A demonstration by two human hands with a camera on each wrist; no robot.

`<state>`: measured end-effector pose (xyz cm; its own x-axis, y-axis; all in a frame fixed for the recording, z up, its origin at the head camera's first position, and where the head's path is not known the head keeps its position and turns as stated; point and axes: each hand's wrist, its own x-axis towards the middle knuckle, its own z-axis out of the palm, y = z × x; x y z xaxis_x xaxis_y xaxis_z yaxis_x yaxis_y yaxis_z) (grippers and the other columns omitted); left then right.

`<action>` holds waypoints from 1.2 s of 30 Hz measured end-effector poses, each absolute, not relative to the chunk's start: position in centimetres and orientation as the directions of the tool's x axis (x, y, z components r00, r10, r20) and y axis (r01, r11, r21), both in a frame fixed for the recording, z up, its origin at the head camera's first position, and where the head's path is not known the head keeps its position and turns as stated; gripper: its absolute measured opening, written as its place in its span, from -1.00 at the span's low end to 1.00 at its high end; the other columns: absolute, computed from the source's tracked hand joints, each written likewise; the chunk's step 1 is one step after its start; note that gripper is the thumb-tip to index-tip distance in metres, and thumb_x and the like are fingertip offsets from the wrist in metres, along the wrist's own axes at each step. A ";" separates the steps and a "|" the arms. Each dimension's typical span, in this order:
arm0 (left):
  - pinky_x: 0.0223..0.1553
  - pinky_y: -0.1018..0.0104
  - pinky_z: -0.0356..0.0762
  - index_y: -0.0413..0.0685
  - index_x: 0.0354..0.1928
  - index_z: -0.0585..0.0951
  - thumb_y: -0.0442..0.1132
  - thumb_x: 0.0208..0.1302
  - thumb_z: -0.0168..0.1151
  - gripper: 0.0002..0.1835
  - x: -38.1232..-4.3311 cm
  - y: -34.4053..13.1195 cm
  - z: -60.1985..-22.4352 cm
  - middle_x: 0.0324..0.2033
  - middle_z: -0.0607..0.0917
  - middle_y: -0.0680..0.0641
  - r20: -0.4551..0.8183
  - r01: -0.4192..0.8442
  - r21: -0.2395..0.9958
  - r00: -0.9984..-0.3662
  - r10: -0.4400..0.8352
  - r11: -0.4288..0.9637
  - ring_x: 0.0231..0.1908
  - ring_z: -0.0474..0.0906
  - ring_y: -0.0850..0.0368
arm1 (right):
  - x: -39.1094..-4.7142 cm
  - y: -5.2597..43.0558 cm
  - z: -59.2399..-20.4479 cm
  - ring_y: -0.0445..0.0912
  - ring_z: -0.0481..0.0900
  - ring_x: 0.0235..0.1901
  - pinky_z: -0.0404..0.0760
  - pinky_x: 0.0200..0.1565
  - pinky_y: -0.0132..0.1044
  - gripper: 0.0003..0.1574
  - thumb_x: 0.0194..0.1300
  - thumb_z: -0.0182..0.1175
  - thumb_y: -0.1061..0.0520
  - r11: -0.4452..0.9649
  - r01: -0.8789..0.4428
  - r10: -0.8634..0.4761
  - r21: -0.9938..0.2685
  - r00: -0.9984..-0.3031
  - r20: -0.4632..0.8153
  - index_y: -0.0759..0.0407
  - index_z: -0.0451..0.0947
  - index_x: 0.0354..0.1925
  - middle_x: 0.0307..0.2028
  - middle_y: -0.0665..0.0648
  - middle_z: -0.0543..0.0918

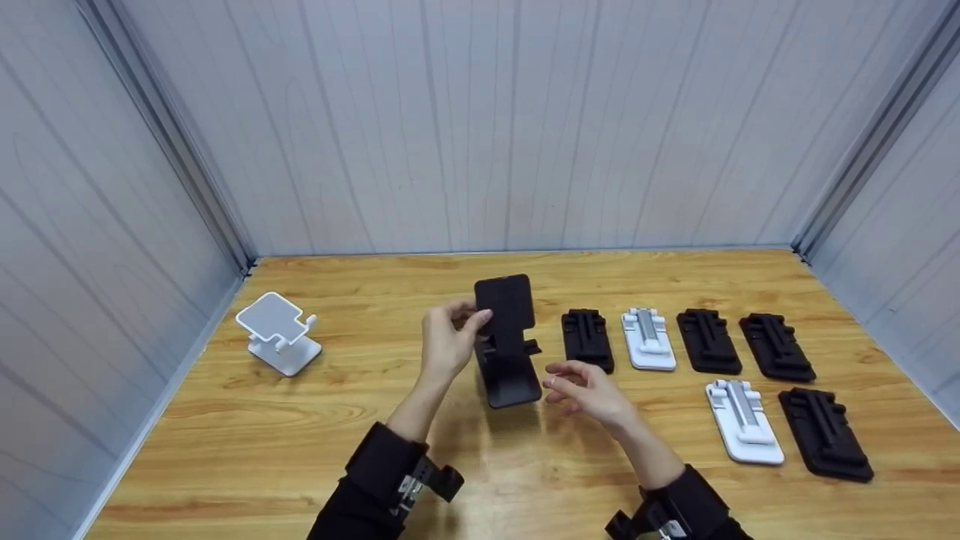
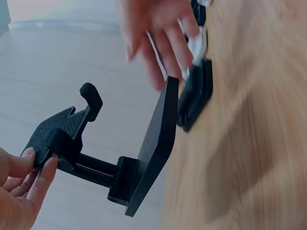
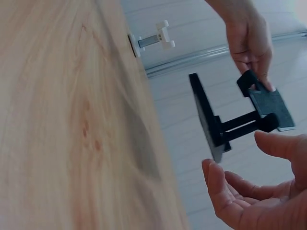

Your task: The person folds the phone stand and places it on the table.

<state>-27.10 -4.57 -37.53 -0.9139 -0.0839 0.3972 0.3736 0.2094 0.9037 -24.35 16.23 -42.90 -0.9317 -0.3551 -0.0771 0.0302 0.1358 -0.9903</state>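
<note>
A black phone stand (image 1: 508, 306), unfolded, is held above the wooden table by my left hand (image 1: 444, 341). Thumb and fingers pinch the edge of its upper plate, as the left wrist view shows. Two posts link that plate to the flat base (image 2: 156, 143), and small hooked arms stick out from the plate. My right hand (image 1: 589, 396) is beside the base, its fingers loosely bent and nothing between them. In the right wrist view its fingertips (image 3: 211, 165) are right at the base's lower edge.
An unfolded white phone stand (image 1: 274, 319) stands at the left of the table (image 1: 300, 450). On the right lie several folded stands, black ones (image 1: 825, 435) and two white ones (image 1: 744, 424). Pale panel walls (image 1: 510, 135) enclose the back and sides.
</note>
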 end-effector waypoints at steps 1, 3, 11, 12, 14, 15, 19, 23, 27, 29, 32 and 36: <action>-0.54 0.23 0.61 -0.44 -0.37 0.59 -0.45 0.05 0.23 -0.88 -26.9 -4.4 -37.4 -0.51 0.63 -0.24 0.413 0.391 0.896 -0.908 -0.071 0.210 -0.55 0.58 0.00 | -24.4 16.3 -43.0 -0.02 0.55 -0.31 0.60 -0.27 -0.13 -0.41 0.28 0.02 0.18 0.109 0.051 -0.367 -0.993 -0.926 -0.088 0.62 0.15 0.09 -0.09 0.38 0.48; -0.57 0.28 0.60 -0.43 -0.39 0.59 -0.45 0.05 0.24 -0.89 -26.6 -4.0 -37.2 -0.53 0.63 -0.22 0.443 0.425 0.880 -0.895 -0.047 0.212 -0.56 0.57 0.01 | -24.5 16.3 -43.2 -0.07 0.55 -0.34 0.58 -0.21 -0.09 -0.37 0.27 0.02 0.18 0.062 0.103 -0.384 -0.993 -0.915 -0.119 0.64 0.10 0.10 -0.10 0.35 0.47; -0.55 0.23 0.61 -0.47 -0.39 0.57 -0.47 0.05 0.22 -0.88 -25.3 -3.0 -36.4 -0.51 0.62 -0.27 0.438 0.437 0.895 -0.899 0.011 0.085 -0.51 0.58 -0.06 | -24.7 16.4 -43.4 -0.30 0.25 -0.69 0.39 -0.56 -0.45 -0.42 0.20 0.11 0.18 -0.011 0.178 -0.388 -0.984 -0.908 -0.160 0.57 0.20 0.03 -0.60 -0.04 0.36; -0.54 0.23 0.61 -0.48 -0.39 0.57 -0.47 0.05 0.22 -0.87 -25.2 -2.9 -36.3 -0.51 0.62 -0.28 0.434 0.434 0.898 -0.901 0.015 0.076 -0.51 0.58 -0.06 | -24.7 16.4 -43.4 -0.29 0.27 -0.70 0.38 -0.57 -0.47 -0.45 0.19 0.12 0.20 -0.022 0.178 -0.386 -0.984 -0.909 -0.156 0.57 0.23 0.01 -0.62 -0.04 0.36; -0.53 0.20 0.61 -0.48 -0.39 0.57 -0.46 0.05 0.23 -0.87 -25.0 -2.8 -36.3 -0.51 0.62 -0.28 0.425 0.425 0.902 -0.905 0.024 0.069 -0.51 0.59 -0.06 | -24.7 16.4 -43.3 -0.25 0.45 -0.60 0.53 -0.48 -0.43 -0.49 0.18 0.12 0.23 -0.051 0.177 -0.386 -0.983 -0.911 -0.144 0.60 0.26 -0.02 -0.54 0.02 0.50; -0.53 0.18 0.61 -0.47 -0.38 0.57 -0.46 0.05 0.23 -0.86 -25.0 -2.7 -36.2 -0.51 0.63 -0.28 0.418 0.420 0.905 -0.908 0.029 0.069 -0.51 0.59 -0.05 | -24.6 16.4 -43.3 -0.20 0.53 -0.53 0.58 -0.41 -0.38 -0.50 0.17 0.12 0.25 -0.060 0.181 -0.380 -0.982 -0.913 -0.145 0.60 0.27 -0.03 -0.48 0.07 0.55; -0.48 0.14 0.61 -0.44 -0.34 0.57 -0.41 0.03 0.26 -0.82 -24.7 -2.7 -36.3 -0.49 0.63 -0.23 0.403 0.406 0.910 -0.914 0.056 0.085 -0.48 0.58 0.00 | -24.5 16.2 -43.4 -0.04 0.61 -0.35 0.61 -0.28 -0.25 -0.52 0.15 0.13 0.29 -0.071 0.182 -0.361 -0.981 -0.921 -0.145 0.63 0.29 -0.07 -0.32 0.22 0.61; -0.43 0.27 0.60 -0.38 -0.29 0.56 -0.37 -0.11 0.38 -0.69 -24.5 -2.7 -36.3 -0.47 0.62 -0.18 0.400 0.405 0.905 -0.914 0.064 0.134 -0.43 0.55 0.04 | -24.3 16.1 -43.4 -0.02 0.61 -0.33 0.61 -0.26 -0.23 -0.50 0.15 0.14 0.29 -0.071 0.181 -0.341 -0.981 -0.929 -0.147 0.65 0.28 -0.05 -0.28 0.24 0.60; -0.44 0.38 0.57 -0.33 -0.30 0.56 -0.38 -0.24 0.45 -0.63 -24.2 -2.6 -36.3 -0.50 0.62 -0.14 0.396 0.396 0.899 -0.917 0.038 0.189 -0.44 0.54 0.09 | -24.2 15.9 -43.3 -0.04 0.61 -0.35 0.62 -0.29 -0.25 -0.54 0.15 0.14 0.29 -0.075 0.181 -0.332 -0.981 -0.932 -0.147 0.62 0.31 -0.07 -0.32 0.22 0.61; -0.47 0.41 0.55 -0.31 -0.33 0.56 -0.40 -0.26 0.45 -0.64 -24.2 -2.5 -36.4 -0.52 0.60 -0.11 0.399 0.396 0.897 -0.916 0.023 0.197 -0.47 0.52 0.12 | -24.0 15.8 -43.2 -0.08 0.61 -0.38 0.62 -0.32 -0.28 -0.60 0.14 0.14 0.30 -0.075 0.180 -0.327 -0.981 -0.934 -0.146 0.59 0.35 -0.11 -0.36 0.18 0.62; -0.53 0.46 0.52 -0.31 -0.38 0.55 -0.43 -0.29 0.46 -0.67 -24.2 -2.5 -36.6 -0.56 0.55 -0.07 0.412 0.405 0.895 -0.911 0.003 0.188 -0.52 0.46 0.18 | -23.9 15.8 -43.1 -0.14 0.59 -0.46 0.61 -0.40 -0.35 -0.69 0.12 0.15 0.30 -0.075 0.176 -0.308 -0.981 -0.940 -0.145 0.52 0.40 -0.19 -0.42 0.13 0.62; -0.60 0.52 0.46 -0.32 -0.44 0.53 -0.47 -0.32 0.46 -0.68 -24.3 -2.4 -37.0 -0.61 0.49 -0.07 0.439 0.429 0.886 -0.898 -0.017 0.177 -0.57 0.39 0.20 | -23.8 15.8 -43.0 -0.12 0.60 -0.47 0.62 -0.42 -0.34 -0.66 0.11 0.16 0.30 -0.087 0.169 -0.292 -0.982 -0.947 -0.137 0.53 0.40 -0.17 -0.42 0.15 0.63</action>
